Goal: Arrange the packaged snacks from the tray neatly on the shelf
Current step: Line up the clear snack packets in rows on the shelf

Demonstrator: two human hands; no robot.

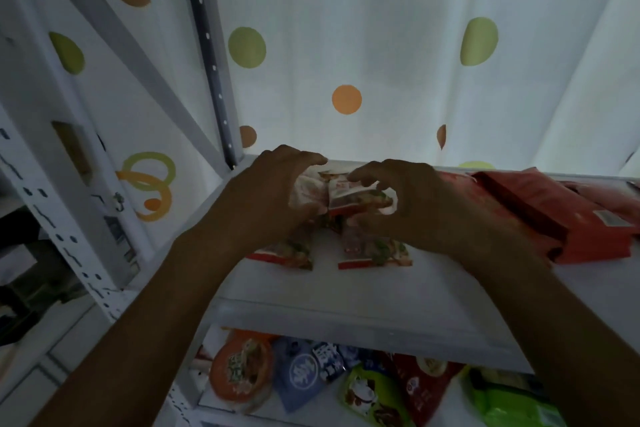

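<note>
A pale curtain (pixel 381 45) dotted with orange and green spots fills the background behind a white metal shelf (pixel 346 291), whose perforated upright (pixel 211 55) rises at the back left corner. On the right of the shelf lies a stack of red packs (pixel 554 215), overlapping one another and reaching the edge of the view. Below the shelf board, a lower tier holds mixed snacks: an orange round pack (pixel 239 371), a blue pouch (pixel 301 378), a green bag (pixel 374 399) and others. Both forearms reach up from the bottom of the view to the middle of the shelf. The left hand (pixel 273 191) curls its fingers over the top of the upper left packet (pixel 308 191), grasping it. The right hand (pixel 412 204) grasps the upper right packet (pixel 353 194) just beside it, and these two white-and-red packets touch edge to edge. Nearer the front edge, two more of the same kind lie flat, the front left packet (pixel 291 253) and the front right packet (pixel 377 253), partly hidden under the wrists.
</note>
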